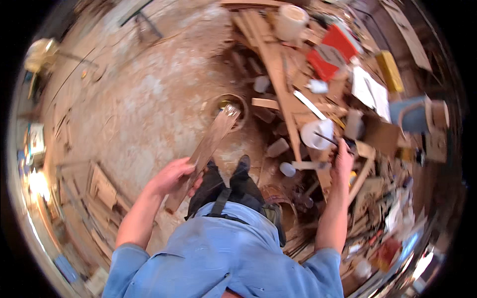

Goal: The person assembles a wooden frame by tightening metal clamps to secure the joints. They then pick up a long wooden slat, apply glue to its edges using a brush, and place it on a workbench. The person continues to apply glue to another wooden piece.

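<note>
My left hand (174, 178) is closed around a wooden board (211, 139), held at a slant over the floor. The board's far end lies in front of a round bucket (243, 107). Over the cluttered workbench (278, 64), my right hand (343, 161) grips a thin dark stick-like tool (325, 138); its exact kind is too small to tell. The tool's tip crosses in front of a white round container (312, 134); whether it touches is unclear.
A red box (334, 52), white papers (370, 92), a white bucket (290, 22) and a blue bucket (410, 114) crowd the bench. Below my right arm stands another round container (278, 198). Planks (102, 186) lie at the left.
</note>
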`<state>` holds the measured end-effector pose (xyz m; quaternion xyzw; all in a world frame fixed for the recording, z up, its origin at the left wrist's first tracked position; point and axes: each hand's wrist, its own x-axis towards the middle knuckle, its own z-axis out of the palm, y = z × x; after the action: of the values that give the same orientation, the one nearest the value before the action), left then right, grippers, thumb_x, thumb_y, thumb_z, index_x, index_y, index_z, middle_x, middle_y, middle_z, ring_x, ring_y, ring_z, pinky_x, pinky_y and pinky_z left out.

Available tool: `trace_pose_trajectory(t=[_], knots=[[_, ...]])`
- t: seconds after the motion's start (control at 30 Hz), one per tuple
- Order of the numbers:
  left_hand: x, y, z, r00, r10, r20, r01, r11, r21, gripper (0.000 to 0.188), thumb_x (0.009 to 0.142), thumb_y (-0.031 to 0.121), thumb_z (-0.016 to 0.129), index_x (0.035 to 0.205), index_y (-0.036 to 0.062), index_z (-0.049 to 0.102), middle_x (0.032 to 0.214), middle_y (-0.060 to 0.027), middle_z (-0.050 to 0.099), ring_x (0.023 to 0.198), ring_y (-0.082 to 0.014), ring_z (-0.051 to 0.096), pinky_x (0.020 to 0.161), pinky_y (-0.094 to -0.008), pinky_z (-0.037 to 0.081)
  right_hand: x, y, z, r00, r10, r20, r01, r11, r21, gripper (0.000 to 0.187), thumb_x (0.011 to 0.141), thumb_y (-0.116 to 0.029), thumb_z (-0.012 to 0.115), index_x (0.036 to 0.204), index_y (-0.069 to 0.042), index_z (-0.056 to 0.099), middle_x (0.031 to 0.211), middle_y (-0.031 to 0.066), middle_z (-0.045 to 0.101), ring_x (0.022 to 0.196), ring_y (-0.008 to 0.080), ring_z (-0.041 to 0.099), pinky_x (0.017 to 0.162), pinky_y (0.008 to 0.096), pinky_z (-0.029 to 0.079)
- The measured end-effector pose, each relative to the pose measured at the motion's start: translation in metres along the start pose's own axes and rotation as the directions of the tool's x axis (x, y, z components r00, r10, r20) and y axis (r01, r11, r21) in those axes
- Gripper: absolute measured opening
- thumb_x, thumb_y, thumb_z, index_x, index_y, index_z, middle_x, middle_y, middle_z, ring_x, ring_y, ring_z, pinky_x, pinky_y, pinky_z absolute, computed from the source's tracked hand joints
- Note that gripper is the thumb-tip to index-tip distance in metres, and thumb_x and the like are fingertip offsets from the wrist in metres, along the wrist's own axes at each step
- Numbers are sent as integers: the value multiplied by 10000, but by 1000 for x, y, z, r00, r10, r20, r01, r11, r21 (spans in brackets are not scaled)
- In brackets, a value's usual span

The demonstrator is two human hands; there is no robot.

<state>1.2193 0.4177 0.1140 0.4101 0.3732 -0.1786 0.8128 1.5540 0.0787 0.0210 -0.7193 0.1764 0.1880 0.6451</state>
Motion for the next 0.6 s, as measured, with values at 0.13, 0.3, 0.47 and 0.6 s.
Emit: trace_pose_trajectory(t=[0.13,0.3,0.47,0.6], knots=[[-14,-3,-19,984,152,-93,-175,924,-340,399,952,333,410,1168,22,535,761,-115,612,557,-249,593,491,-366,487,21,17,-8,970,195,143,-220,957,189,325,912,-379,643,1019,-77,586,758,20,588,581,122,516,466,255,376],[-35,-37,-65,939,324,-112,-315,687,-655,446,970,406,387,1228,67,518,818,-94,615,601,-245,585,537,-393,487,1,17,-28,961,193,196,-193,981,-16,730,914,-523,570,1411,-13,410,1326,157,501,1067,233,530,898,387,433],[-84,-76,-73,853,423,-306,-522,687,-506,370,987,332,427,1188,35,521,807,-89,601,600,-198,581,549,-345,481,-64,25,5,964,191,184,-184,981,-55,332,982,-393,486,1100,-93,564,916,0,556,824,142,498,688,284,375],[-121,-142,-80,755,469,-459,-637,690,-343,283,982,267,456,1095,14,515,789,-82,581,599,-165,579,552,-315,478,-88,62,71,819,182,545,-13,954,-299,345,976,-413,493,1017,-88,601,794,18,587,677,139,530,574,286,422]])
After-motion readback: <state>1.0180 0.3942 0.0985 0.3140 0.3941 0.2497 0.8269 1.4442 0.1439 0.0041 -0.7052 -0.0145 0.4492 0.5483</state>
